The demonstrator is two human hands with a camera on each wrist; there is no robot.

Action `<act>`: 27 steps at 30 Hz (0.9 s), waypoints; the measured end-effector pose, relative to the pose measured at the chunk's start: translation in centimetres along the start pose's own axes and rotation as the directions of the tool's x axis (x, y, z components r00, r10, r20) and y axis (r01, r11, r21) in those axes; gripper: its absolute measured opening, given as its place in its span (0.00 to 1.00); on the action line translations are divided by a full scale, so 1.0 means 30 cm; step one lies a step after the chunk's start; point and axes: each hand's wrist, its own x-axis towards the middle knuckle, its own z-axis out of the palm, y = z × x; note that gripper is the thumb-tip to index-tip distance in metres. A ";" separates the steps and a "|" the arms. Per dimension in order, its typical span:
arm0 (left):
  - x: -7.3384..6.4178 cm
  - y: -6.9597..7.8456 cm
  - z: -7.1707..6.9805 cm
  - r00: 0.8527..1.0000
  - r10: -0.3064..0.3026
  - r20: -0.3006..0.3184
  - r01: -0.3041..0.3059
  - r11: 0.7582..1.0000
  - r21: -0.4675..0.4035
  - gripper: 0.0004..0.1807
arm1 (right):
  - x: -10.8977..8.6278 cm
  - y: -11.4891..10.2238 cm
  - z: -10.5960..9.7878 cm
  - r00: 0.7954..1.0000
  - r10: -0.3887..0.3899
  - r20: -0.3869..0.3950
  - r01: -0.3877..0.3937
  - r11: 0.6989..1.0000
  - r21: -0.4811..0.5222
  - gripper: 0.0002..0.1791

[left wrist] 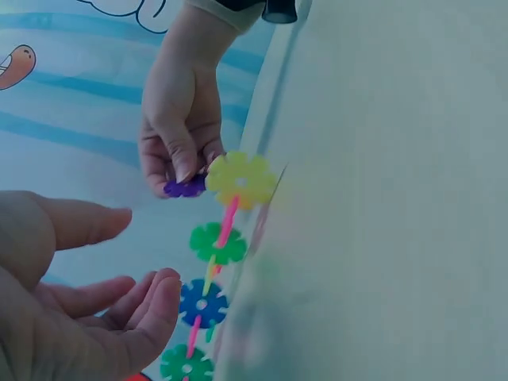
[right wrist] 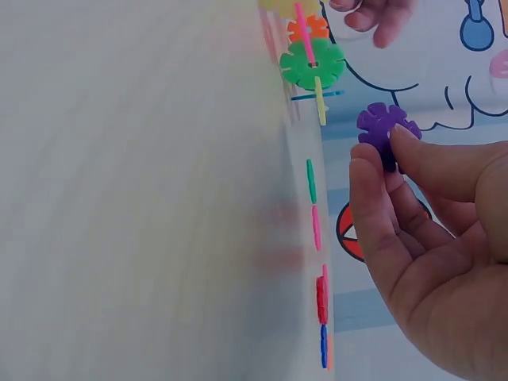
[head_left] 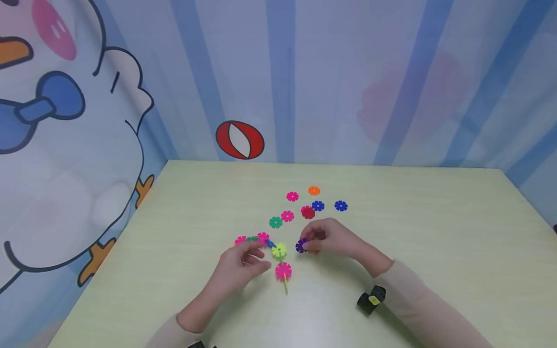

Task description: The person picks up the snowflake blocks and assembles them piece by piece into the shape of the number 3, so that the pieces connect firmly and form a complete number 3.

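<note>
Thumb and fingers of my right hand pinch a purple notched snowflake disc above the table. My left hand is beside a chain of interlocked snowflake discs, its fingers apart and slightly bent around nothing. In the head view, a yellow disc and a pink disc belong to the near end of this chain, while the left hand partly hides the rest. The left wrist view shows the chain's green disc and blue disc, joined by discs seen edge-on.
Beyond the hands, several loose discs lie flat on the pale table, among them a green one, a red one, a blue one and an orange one. A printed curtain-like wall stands behind the table.
</note>
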 end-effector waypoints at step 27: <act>0.025 -0.047 0.085 0.970 -0.121 0.213 0.164 0.966 -0.200 0.19 | 0.025 0.034 0.051 0.995 0.016 0.096 -0.013 1.000 -0.022 0.03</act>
